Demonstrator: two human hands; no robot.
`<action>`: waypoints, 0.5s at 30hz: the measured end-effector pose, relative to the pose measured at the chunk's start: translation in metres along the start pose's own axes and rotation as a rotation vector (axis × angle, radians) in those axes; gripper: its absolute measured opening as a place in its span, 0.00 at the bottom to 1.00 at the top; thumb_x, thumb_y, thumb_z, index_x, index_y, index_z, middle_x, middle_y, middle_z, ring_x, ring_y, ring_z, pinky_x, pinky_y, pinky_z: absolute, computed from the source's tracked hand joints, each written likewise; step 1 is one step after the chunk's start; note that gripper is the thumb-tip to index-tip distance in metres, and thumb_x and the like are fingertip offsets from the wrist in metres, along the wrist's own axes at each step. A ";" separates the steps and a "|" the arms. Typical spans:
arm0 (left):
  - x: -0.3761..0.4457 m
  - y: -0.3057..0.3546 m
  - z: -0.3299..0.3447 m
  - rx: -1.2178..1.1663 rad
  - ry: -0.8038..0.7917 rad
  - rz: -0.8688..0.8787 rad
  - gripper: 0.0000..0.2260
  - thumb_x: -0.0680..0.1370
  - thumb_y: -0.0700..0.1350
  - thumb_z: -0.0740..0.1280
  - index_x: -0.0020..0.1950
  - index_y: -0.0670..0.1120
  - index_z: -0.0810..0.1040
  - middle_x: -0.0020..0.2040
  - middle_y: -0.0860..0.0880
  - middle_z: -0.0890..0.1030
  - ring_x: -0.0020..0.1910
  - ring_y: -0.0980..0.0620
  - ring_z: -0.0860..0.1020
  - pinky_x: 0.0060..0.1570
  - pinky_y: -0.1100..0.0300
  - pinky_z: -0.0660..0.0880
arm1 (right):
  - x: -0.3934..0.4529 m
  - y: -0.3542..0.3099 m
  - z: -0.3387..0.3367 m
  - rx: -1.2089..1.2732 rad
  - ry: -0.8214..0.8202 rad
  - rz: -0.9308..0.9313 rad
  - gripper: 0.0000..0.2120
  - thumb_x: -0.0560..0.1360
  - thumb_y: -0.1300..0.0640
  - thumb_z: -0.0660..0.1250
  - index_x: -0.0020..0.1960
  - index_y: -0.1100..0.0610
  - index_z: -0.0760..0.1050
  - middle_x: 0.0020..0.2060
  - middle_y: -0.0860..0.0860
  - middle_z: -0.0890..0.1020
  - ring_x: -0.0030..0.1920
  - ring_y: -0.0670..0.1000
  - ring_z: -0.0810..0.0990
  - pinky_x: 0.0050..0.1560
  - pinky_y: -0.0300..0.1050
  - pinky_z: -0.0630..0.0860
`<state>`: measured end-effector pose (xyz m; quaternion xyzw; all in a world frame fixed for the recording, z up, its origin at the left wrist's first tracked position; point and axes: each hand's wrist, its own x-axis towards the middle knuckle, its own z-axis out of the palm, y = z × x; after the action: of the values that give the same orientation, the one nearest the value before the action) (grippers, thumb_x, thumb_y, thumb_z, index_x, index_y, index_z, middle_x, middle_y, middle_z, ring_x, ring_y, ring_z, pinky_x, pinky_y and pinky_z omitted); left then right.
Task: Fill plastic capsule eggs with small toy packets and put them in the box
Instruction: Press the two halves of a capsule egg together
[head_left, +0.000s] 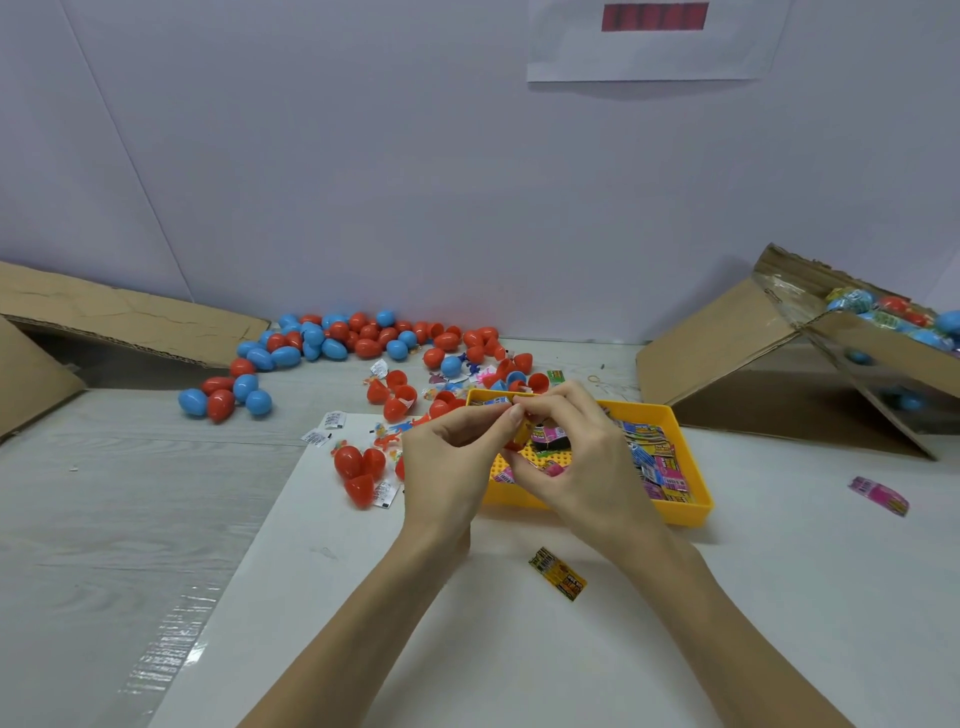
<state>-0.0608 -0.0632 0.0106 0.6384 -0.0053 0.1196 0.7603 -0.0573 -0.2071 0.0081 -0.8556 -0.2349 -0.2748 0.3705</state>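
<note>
While our left hand (449, 457) and right hand (582, 457) meet fingertip to fingertip, both pinch 1 small red-and-pink item (524, 439), too hidden to identify; directly beneath them sits the yellow tray (696, 512) of toy packets (660, 462); beyond lie red and blue capsule eggs (332, 343); far right, the tilted cardboard box (727, 353) holds filled eggs.

Red and blue capsule eggs (332, 340) lie scattered; bright toy packets (657, 462) fill the tray
</note>
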 end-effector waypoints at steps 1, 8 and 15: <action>0.000 -0.001 0.000 -0.003 0.003 -0.004 0.06 0.75 0.45 0.77 0.51 0.50 0.88 0.46 0.53 0.88 0.49 0.57 0.85 0.46 0.68 0.80 | 0.000 0.000 0.000 -0.003 -0.001 0.005 0.20 0.73 0.58 0.80 0.63 0.58 0.80 0.56 0.51 0.78 0.55 0.48 0.78 0.55 0.38 0.79; 0.001 -0.002 0.002 -0.030 -0.037 -0.001 0.06 0.77 0.46 0.75 0.53 0.51 0.87 0.48 0.53 0.88 0.52 0.57 0.85 0.47 0.70 0.78 | 0.002 -0.001 0.000 -0.027 0.018 0.041 0.20 0.74 0.54 0.79 0.63 0.57 0.79 0.56 0.51 0.78 0.57 0.49 0.79 0.57 0.42 0.80; 0.017 0.004 -0.011 0.317 -0.109 0.299 0.16 0.75 0.43 0.76 0.63 0.46 0.82 0.56 0.50 0.84 0.56 0.55 0.83 0.57 0.61 0.80 | 0.005 -0.005 0.001 0.400 -0.043 0.325 0.18 0.83 0.64 0.66 0.71 0.53 0.77 0.62 0.47 0.82 0.60 0.45 0.82 0.59 0.41 0.81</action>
<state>-0.0471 -0.0488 0.0154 0.7474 -0.1223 0.1958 0.6229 -0.0558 -0.2026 0.0136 -0.7974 -0.1516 -0.1416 0.5666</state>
